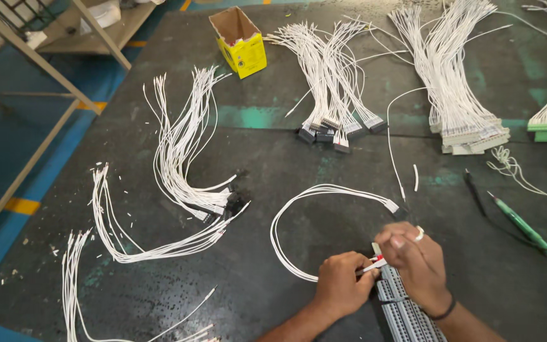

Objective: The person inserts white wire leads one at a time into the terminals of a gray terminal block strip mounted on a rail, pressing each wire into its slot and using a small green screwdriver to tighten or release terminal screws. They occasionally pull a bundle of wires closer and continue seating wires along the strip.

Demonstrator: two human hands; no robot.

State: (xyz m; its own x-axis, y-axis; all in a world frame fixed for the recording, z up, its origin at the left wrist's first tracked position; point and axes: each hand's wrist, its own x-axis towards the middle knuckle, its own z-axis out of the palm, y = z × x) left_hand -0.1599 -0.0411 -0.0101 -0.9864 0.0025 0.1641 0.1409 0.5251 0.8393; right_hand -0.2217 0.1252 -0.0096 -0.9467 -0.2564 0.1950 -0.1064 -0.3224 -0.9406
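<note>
Down at six o'clock, left hand pinches a white wire; right hand grips the grey terminal strip beneath it.

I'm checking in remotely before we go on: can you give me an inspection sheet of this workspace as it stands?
Surface: dark worn mat with green patches, strewn with small wire scraps.
Job's things: grey terminal block strip under the hands; white wire loop ending in a dark connector.
Clutter: open yellow carton; green-handled tool; black tool.
Grippers: left hand pinches a small white and red piece at the strip; right hand, ring on one finger, steadies the strip.
Cables: white wire bundles with connectors along the far edge, looser bundles at left.
Surroundings: blue floor, metal frame.
</note>
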